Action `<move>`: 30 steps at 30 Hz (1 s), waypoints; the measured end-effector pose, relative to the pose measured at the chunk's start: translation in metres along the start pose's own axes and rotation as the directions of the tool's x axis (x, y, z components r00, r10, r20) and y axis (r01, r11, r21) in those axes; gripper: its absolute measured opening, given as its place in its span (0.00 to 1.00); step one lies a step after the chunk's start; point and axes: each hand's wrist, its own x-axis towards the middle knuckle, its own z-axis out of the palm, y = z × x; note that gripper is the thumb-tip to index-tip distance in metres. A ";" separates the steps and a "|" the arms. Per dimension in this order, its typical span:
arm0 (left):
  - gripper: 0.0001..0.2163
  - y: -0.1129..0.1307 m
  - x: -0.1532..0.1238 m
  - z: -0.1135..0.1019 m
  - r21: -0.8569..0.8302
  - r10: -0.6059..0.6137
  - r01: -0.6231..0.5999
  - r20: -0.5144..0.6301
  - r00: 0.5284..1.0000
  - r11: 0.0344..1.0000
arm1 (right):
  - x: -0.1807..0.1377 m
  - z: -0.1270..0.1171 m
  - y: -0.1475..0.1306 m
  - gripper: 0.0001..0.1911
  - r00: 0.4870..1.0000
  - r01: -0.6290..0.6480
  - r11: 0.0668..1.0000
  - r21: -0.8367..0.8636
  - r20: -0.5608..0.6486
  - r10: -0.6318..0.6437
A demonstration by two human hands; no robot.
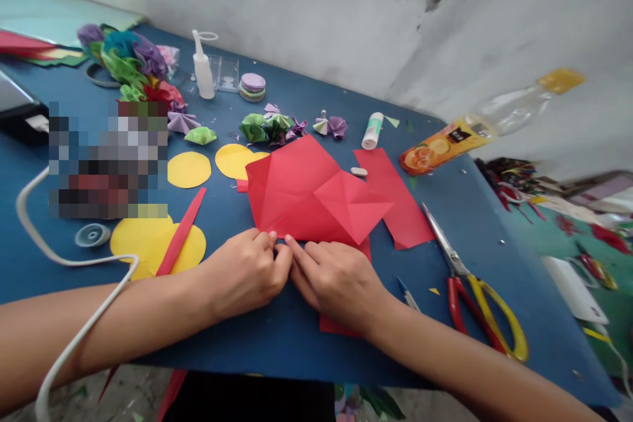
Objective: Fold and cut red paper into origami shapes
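Note:
A folded red paper sheet (306,191) lies on the blue table (277,336) in front of me. My left hand (244,273) and my right hand (336,280) meet at its near edge, fingers curled and pinching the paper's lower corner. Another red sheet (395,198) lies partly under it on the right, and a red scrap shows beneath my right hand.
Red-and-yellow scissors (469,290) lie to the right. Yellow paper circles (188,169), a red strip (180,234), paper flowers (128,62), a glue bottle (202,69), a glue stick (372,130) and a plastic bottle (489,125) sit around. A white cable (74,264) crosses my left arm.

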 end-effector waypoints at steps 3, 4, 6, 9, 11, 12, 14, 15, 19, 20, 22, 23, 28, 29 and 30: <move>0.09 0.000 0.000 0.001 -0.001 0.000 0.000 -0.014 1.000 1.000 | 0.001 0.004 0.000 0.15 1.000 0.016 1.000 -0.020 0.008 -0.016; 0.09 0.001 0.000 0.002 0.007 0.004 -0.004 -0.021 1.000 1.000 | 0.002 0.006 0.000 0.15 0.999 0.031 0.999 -0.015 0.012 -0.031; 0.10 0.001 -0.001 0.002 0.017 0.014 -0.013 -0.024 1.000 1.000 | 0.003 0.009 0.000 0.16 0.999 0.039 0.999 0.002 0.011 -0.039; 0.10 0.001 -0.002 0.000 0.001 0.022 -0.022 -0.005 1.000 1.000 | 0.001 0.010 0.002 0.17 1.000 -0.017 0.999 0.027 0.005 0.017; 0.11 0.000 -0.002 -0.002 -0.015 0.009 -0.009 0.015 1.000 1.000 | -0.006 0.009 0.006 0.17 0.998 -0.067 0.998 0.020 -0.003 0.067; 0.11 -0.001 -0.002 -0.003 -0.020 0.003 -0.002 0.023 1.000 1.000 | -0.011 0.008 0.009 0.17 0.996 -0.090 0.996 0.008 -0.012 0.090; 0.12 -0.003 -0.002 -0.005 -0.022 0.007 -0.006 0.025 1.000 1.000 | -0.022 0.006 0.015 0.16 0.991 -0.133 0.991 -0.020 -0.029 0.133; 0.12 -0.004 -0.001 -0.005 -0.021 0.019 -0.018 0.023 1.000 1.000 | -0.029 0.005 0.018 0.16 0.988 -0.154 0.988 -0.033 -0.032 0.153; 0.12 -0.008 -0.001 -0.005 -0.044 0.012 -0.011 0.020 1.000 0.999 | -0.053 0.000 0.029 0.17 0.972 -0.235 0.967 -0.102 -0.007 0.235; 0.12 -0.009 -0.001 -0.005 -0.053 -0.011 0.012 0.019 1.000 0.999 | -0.058 -0.001 0.031 0.18 0.966 -0.255 0.959 -0.123 -0.002 0.257; 0.13 -0.009 0.000 -0.005 -0.066 -0.052 0.053 0.016 0.999 0.996 | -0.066 -0.003 0.034 0.18 0.956 -0.290 0.945 -0.150 0.007 0.294; 0.13 -0.010 0.000 -0.006 -0.071 -0.064 0.065 0.016 0.998 0.995 | -0.068 -0.003 0.036 0.18 0.951 -0.303 0.941 -0.153 0.015 0.309; 0.15 -0.013 0.000 -0.005 -0.099 -0.112 0.115 0.034 0.993 0.988 | -0.069 -0.007 0.039 0.18 0.922 -0.358 0.929 -0.095 0.123 0.368; 0.16 -0.015 -0.001 -0.004 -0.105 -0.125 0.129 0.038 0.991 0.986 | -0.067 -0.009 0.040 0.17 0.910 -0.379 0.923 -0.071 0.154 0.385; 0.16 -0.017 -0.001 -0.003 -0.112 -0.140 0.143 0.037 0.989 0.983 | -0.065 -0.011 0.041 0.17 0.897 -0.400 0.915 -0.040 0.185 0.401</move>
